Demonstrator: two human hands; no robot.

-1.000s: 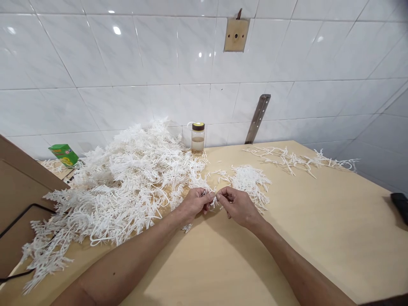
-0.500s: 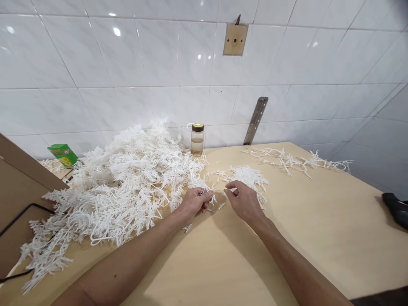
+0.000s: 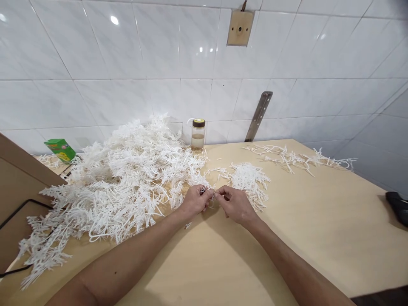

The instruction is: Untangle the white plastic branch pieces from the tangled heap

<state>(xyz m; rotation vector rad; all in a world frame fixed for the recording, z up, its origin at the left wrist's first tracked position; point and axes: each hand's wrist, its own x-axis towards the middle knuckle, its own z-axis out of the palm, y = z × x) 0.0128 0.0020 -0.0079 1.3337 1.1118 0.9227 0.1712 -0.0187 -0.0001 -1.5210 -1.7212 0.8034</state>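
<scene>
My left hand (image 3: 196, 199) is closed on a white branched plastic sprig, whose thin tips poke out above the thumb. Close against it, my right hand (image 3: 235, 204) pinches at the same sprig, thumb and forefinger together; the fingertips nearly touch those of the left. A large tangled heap of white branched sprigs (image 3: 127, 178) lies on the left, reaching up to the left hand. Just beyond the right hand is a small pile of short white pieces (image 3: 250, 180). Bare white stems (image 3: 293, 157) lie farther back on the right.
The wooden table (image 3: 318, 225) meets a tiled wall. A lidded bottle (image 3: 198, 138) holding liquid stands behind the heap. A green box (image 3: 60, 150) and cardboard (image 3: 22, 195) are at left. A metal strip (image 3: 259, 117) leans on the wall; a black object (image 3: 397, 206) sits far right.
My right hand has moved left to the sprig in my left hand, and its fingers have closed there. The view has tilted slightly downward.
</scene>
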